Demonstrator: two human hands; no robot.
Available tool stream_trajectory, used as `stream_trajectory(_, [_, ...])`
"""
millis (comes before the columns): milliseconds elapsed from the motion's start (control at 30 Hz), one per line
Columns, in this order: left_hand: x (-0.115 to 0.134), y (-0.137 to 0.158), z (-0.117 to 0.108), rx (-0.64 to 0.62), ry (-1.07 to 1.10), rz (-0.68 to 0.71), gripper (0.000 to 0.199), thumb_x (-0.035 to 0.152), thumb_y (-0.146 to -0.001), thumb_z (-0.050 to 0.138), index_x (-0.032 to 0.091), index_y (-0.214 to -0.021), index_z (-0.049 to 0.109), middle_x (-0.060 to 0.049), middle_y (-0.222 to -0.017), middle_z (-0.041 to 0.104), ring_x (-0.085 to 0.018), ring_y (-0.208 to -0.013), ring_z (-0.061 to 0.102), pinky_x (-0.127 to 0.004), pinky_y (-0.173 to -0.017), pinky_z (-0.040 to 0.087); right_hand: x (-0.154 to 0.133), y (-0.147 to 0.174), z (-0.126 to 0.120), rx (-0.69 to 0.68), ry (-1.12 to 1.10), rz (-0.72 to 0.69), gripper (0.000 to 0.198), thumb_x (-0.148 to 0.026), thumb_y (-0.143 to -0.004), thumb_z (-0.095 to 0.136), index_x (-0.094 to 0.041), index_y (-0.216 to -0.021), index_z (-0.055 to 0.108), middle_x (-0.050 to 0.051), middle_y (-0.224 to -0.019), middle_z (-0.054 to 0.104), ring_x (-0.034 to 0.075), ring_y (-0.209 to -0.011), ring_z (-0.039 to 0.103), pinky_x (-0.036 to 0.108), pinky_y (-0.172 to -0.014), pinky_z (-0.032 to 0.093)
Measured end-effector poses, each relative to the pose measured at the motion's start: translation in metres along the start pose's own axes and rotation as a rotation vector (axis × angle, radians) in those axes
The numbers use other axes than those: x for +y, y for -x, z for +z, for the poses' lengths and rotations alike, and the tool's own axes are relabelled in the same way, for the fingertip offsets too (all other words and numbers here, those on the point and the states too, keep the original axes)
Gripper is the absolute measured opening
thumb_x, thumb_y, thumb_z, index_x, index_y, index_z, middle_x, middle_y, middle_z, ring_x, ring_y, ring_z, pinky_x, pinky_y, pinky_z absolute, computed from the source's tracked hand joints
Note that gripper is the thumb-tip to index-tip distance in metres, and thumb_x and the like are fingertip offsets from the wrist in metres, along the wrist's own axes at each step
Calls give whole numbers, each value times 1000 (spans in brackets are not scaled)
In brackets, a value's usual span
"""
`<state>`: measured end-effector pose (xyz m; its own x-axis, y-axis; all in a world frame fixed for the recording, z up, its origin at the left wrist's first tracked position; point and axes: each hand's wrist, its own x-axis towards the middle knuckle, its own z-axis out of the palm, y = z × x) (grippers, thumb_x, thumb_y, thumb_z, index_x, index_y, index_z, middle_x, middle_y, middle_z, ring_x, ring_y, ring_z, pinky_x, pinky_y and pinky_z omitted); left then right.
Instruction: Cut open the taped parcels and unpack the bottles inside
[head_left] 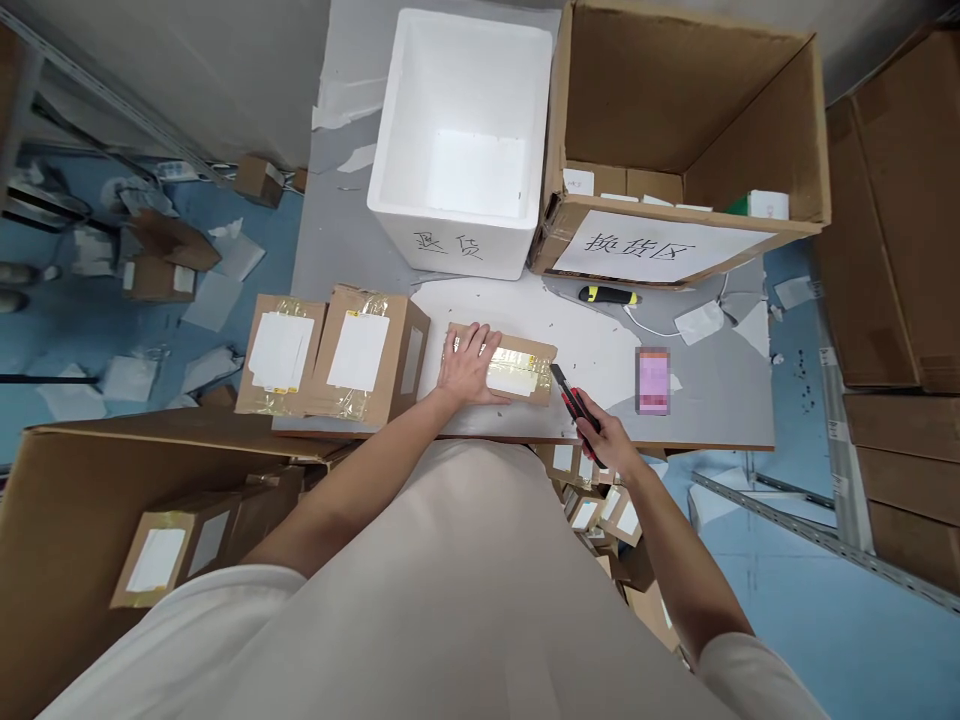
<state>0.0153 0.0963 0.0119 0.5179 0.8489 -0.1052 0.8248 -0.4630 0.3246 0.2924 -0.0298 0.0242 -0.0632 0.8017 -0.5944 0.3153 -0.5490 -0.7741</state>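
A small taped cardboard box (pixel 541 385) with a white label lies on the table in front of me. My left hand (pixel 466 365) rests on its left end, fingers spread over the top. In my right hand (pixel 606 435) is a black and red utility knife (pixel 574 400), its tip beside the box's right end. Two taller taped cartons with white labels stand left of my left hand: a nearer carton (pixel 358 352) and an outer carton (pixel 279 350), close together.
A white foam box (pixel 457 235) and a large open carton (pixel 555 240) with small boxes inside stand at the back. A yellow and black cutter (pixel 607 295) and a phone (pixel 652 381) lie on the right. An open carton (pixel 67 500) holding parcels stands at lower left.
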Motion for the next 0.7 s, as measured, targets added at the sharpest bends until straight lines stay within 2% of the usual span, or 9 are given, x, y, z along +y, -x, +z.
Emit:
stream_trajectory(133, [0,-1,-1,-2,10,-9,118,74,-51,66,14,-145,26,-20,-147,31,-42,-137,21,-57,-112,2,16,13,-8,-111,29,49,69,-42,-83,53,-27,-146,30,-7,-58,48,7,-38,44,21,-37,40])
stream_trajectory(267, [-1,-1,0,-8,18,-6,118,74,-51,66,14,-145,26,-20,-147,31,-42,-137,20,-58,-112,1,30,25,1,-146,-38,93,69,-43,-84,51,-26,-147,27,-7,-58,46,7,-38,41,21,-37,38])
stream_trajectory(400, [1,-1,-1,-35,-11,-28,118,75,-54,63,14,-146,22,-19,-150,27,-41,-139,17,-57,-112,-1,35,30,3,-84,6,90,68,-45,-86,48,-26,-147,26,-6,-62,48,7,-39,43,21,-39,39])
stream_trajectory(533, [6,-3,0,-45,-43,-99,118,77,-57,60,12,-147,18,-19,-151,24,-40,-140,13,-58,-112,-1,34,37,-12,-4,153,46,66,-47,-86,46,-26,-146,30,-4,-65,54,8,-41,45,22,-43,43])
stream_trajectory(633, [9,-1,2,-6,-48,-120,119,78,-58,59,12,-147,17,-20,-152,21,-39,-141,12,-59,-111,0,31,33,-19,167,236,-2,69,-49,-88,43,-24,-149,23,-1,-72,60,11,-47,51,25,-50,47])
stream_trajectory(700, [9,4,4,24,-49,-98,118,78,-59,58,11,-147,18,-21,-153,19,-39,-141,11,-60,-111,0,29,18,-16,305,284,4,70,-49,-90,37,-21,-150,15,1,-75,62,13,-52,55,27,-57,49])
